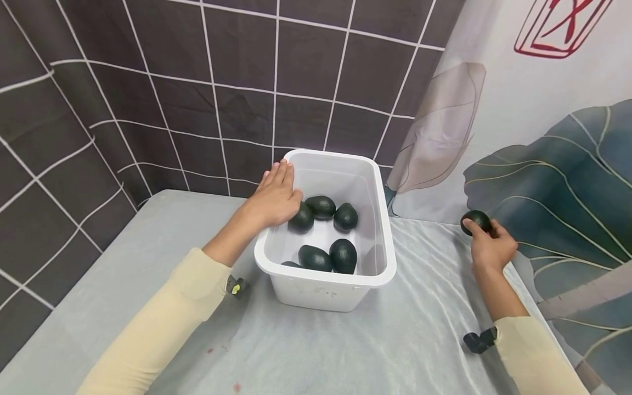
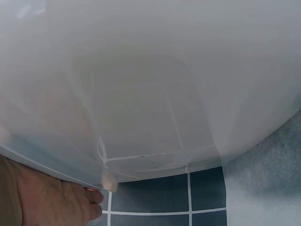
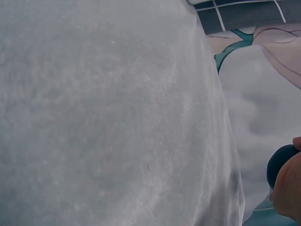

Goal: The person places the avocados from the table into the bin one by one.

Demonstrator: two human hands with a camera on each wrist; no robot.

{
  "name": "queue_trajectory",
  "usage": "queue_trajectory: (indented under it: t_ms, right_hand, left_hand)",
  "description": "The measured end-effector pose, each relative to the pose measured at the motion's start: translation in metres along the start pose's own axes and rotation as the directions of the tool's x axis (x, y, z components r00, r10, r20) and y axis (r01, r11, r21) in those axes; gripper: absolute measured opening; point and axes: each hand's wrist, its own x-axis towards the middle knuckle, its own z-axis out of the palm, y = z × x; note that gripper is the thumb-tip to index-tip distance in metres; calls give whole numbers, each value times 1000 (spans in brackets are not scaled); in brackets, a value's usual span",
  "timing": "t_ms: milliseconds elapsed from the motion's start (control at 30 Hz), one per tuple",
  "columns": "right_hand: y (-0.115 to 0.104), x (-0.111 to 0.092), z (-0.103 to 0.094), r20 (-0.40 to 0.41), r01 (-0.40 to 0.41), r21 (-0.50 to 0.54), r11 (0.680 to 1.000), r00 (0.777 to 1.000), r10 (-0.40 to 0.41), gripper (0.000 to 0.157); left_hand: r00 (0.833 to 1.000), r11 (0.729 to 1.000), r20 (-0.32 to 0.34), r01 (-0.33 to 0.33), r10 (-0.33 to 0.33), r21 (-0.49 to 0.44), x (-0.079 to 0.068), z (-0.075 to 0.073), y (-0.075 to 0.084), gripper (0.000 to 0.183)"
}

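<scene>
A white plastic tub stands on the cloth-covered table with several dark green avocados lying inside. My left hand rests along the tub's left rim, its fingers stretched toward the back corner. In the left wrist view the tub's smooth outer wall fills most of the picture, with part of the left hand beneath it. Off to the right, my right hand grips another avocado between thumb and fingers, near the table's right edge. That avocado shows only partly in the right wrist view.
Pale grey cloth covers the table. Behind and to the left hangs a dark grid-patterned curtain. A white curtain with large leaf prints hangs along the right edge.
</scene>
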Motion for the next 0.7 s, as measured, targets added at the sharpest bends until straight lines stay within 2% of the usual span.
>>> queue_trajectory:
  t_ms: [300, 700]
  right_hand:
    - [1, -1, -1, -13, 10, 26, 1000, 1000, -10, 83]
    - [-8, -11, 5, 18, 37, 60, 997, 999, -38, 81]
  left_hand:
    - [1000, 1000, 6, -2, 2, 0, -1, 0, 0, 79]
    - [1000, 1000, 2, 2, -2, 1, -1, 0, 1, 79]
